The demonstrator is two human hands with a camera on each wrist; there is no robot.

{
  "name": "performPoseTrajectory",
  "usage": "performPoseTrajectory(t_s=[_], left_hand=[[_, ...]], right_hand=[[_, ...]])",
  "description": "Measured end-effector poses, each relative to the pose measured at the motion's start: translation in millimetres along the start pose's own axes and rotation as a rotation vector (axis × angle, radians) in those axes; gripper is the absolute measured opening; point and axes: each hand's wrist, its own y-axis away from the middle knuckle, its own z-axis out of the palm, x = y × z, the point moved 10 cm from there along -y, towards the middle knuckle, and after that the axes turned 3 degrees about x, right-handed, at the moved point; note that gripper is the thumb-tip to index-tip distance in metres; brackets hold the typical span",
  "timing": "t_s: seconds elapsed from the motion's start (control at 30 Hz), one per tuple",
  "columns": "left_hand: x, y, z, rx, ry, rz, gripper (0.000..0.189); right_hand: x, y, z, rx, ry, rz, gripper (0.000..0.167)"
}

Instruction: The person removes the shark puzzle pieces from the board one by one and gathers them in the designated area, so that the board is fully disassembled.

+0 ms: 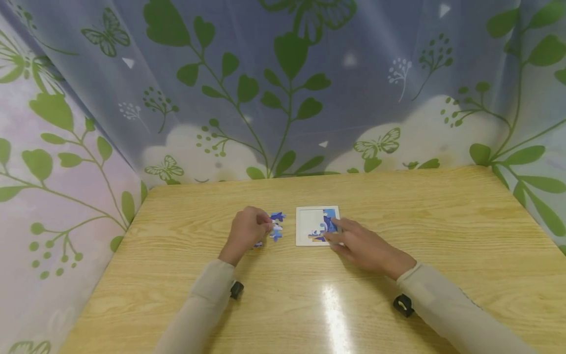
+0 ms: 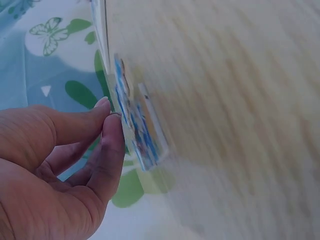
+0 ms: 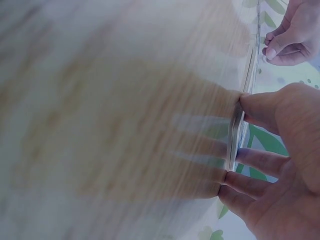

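A square white puzzle tray (image 1: pixel 298 227) lies on the table with joined blue puzzle pieces (image 1: pixel 329 222) along its right side and lower edge. My right hand (image 1: pixel 363 248) rests over the tray's right edge, fingers spread and fairly straight, covering part of the picture. In the right wrist view its thumb and fingertips touch the tray's edge. To the left of the tray, my left hand (image 1: pixel 248 230) pinches a thin puzzle piece (image 2: pixel 114 114) between thumb and index finger, just over several loose blue and purple pieces (image 1: pixel 276 234). Its fingers hide most of that piece.
The light wooden table (image 1: pixel 398 206) meets a patterned curtain (image 1: pixel 247 123) with green leaves and butterflies at its back edge. Another loose piece (image 1: pixel 258 244) shows beside the left hand. Dark wrist devices (image 1: pixel 403 305) sit under both sleeves.
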Motion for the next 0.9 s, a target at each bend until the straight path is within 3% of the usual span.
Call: performPoseTrajectory(t_s=[0.17,0.57,0.9], left_hand=[[14.2,-0.3,9.7,-0.032,0.019,0.036,0.004],[62.1,0.9,54.6,-0.149,-0.004,0.154,0.004],[72.1,2.2,74.0,-0.209,-0.010,0.139,0.013]], right_hand=[[-0.8,-0.7,-1.0,0.003,0.008,-0.008,0.034],[1.2,-2.0,-1.0,0.004,0.010,0.007,0.033],[1.6,-1.7,0.1,0.010,0.017,-0.002,0.033]])
